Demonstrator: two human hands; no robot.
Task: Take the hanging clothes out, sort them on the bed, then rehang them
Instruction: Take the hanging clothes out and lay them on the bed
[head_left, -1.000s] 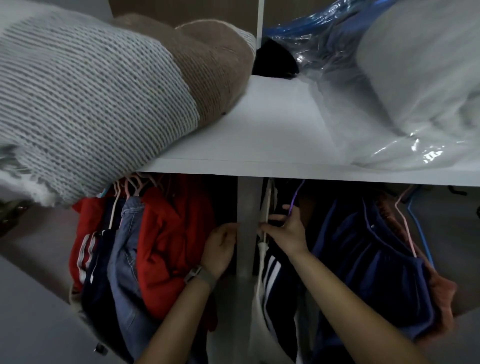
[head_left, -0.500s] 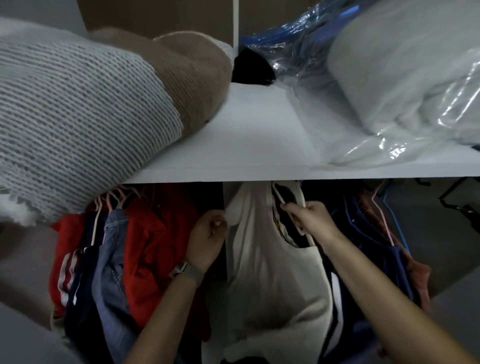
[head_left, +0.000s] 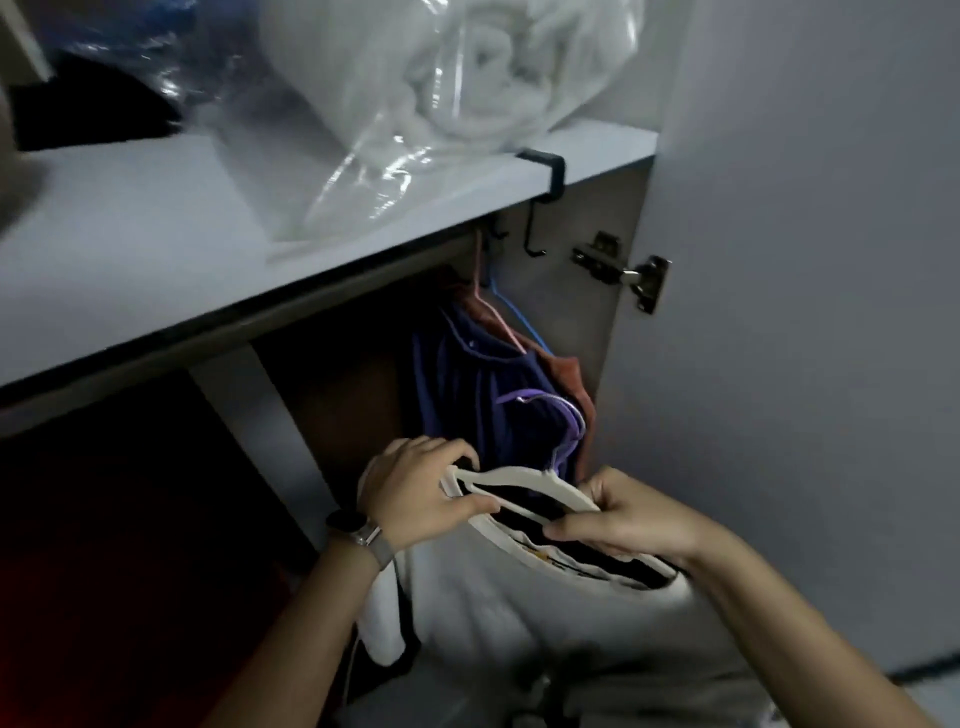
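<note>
Your white shirt (head_left: 561, 623) hangs low in front of the wardrobe, well below the shelf (head_left: 156, 249). Left hand (head_left: 415, 493) and right hand (head_left: 628, 525) each pinch its white hanger (head_left: 519, 475); the purple hanger (head_left: 563, 415) just beyond could snag.

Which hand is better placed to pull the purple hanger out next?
Probably the right hand: it grips the white garment directly below the purple hanger, while the left hand holds the white hanger end farther toward the divider. Both are full, so one must release first.
</note>
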